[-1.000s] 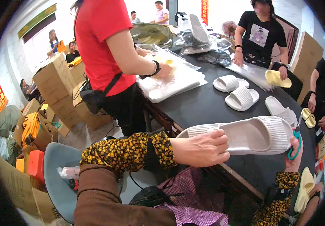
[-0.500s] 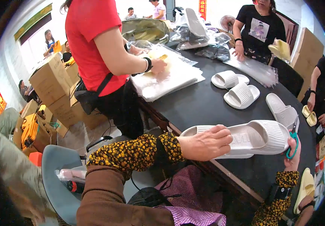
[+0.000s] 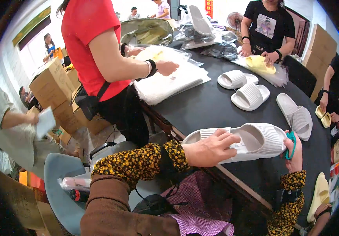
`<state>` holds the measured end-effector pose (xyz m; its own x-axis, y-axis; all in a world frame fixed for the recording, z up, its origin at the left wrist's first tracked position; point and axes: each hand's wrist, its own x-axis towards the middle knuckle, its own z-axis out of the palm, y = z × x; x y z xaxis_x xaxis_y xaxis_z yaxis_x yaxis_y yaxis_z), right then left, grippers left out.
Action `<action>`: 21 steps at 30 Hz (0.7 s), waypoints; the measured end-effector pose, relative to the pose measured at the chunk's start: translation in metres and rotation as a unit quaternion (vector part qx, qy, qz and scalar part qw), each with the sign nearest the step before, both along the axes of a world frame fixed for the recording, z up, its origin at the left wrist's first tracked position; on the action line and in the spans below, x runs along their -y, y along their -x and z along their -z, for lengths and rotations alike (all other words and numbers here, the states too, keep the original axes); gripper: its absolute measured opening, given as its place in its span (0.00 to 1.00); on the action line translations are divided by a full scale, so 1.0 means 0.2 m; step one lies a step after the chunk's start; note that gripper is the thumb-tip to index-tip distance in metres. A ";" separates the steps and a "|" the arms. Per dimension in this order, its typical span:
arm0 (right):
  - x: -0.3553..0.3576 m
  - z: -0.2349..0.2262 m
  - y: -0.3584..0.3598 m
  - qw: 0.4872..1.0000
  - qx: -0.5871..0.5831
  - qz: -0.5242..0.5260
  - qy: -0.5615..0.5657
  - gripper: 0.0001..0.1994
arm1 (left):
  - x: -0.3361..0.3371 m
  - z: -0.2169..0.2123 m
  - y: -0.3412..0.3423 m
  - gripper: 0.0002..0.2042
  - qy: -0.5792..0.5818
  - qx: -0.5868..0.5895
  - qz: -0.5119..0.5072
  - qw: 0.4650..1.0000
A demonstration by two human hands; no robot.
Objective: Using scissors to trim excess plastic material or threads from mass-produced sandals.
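Observation:
A pair of white ribbed slippers (image 3: 273,137) lies across the near table edge, toes facing opposite ways. My left hand (image 3: 210,150) reaches over the pair from the left, its bent fingers on the insole near the heel; its grip underneath is hidden. My right hand (image 3: 295,154) holds the toe end at the right, with scissors (image 3: 291,144) with teal handles also in it, blades upward. Beyond the held pair are two white slippers (image 3: 250,96) side by side and another overlapping white pair (image 3: 295,116).
A person in red (image 3: 92,43) handles stacked clear bags (image 3: 173,84) at the left. Across the black table (image 3: 212,106), a person in black (image 3: 269,27) handles a yellow slipper (image 3: 260,64). A grey chair (image 3: 61,196) and cardboard boxes (image 3: 53,84) stand left; a yellow slipper (image 3: 319,196) lies right.
Both hands and the held slippers have shifted slightly left. My left fingers have spread a little. The person opposite has lowered a yellow slipper onto the bags; someone holding a pale packet appears at left.

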<state>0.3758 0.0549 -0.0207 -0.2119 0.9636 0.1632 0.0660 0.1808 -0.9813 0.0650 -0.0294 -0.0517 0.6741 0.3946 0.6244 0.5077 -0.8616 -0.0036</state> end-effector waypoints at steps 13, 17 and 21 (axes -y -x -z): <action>-0.04 0.13 -0.06 0.993 -0.066 0.012 0.099 0.14 | 0.06 -0.01 0.06 0.17 -0.015 0.085 -0.108 0.990; -0.09 0.19 -0.09 0.992 -0.087 0.005 0.094 0.14 | 0.12 0.02 0.19 0.22 0.011 0.124 -0.194 0.973; -0.17 0.28 -0.13 0.990 -0.117 0.044 0.065 0.14 | 0.20 0.07 0.30 0.24 0.087 0.151 -0.274 0.946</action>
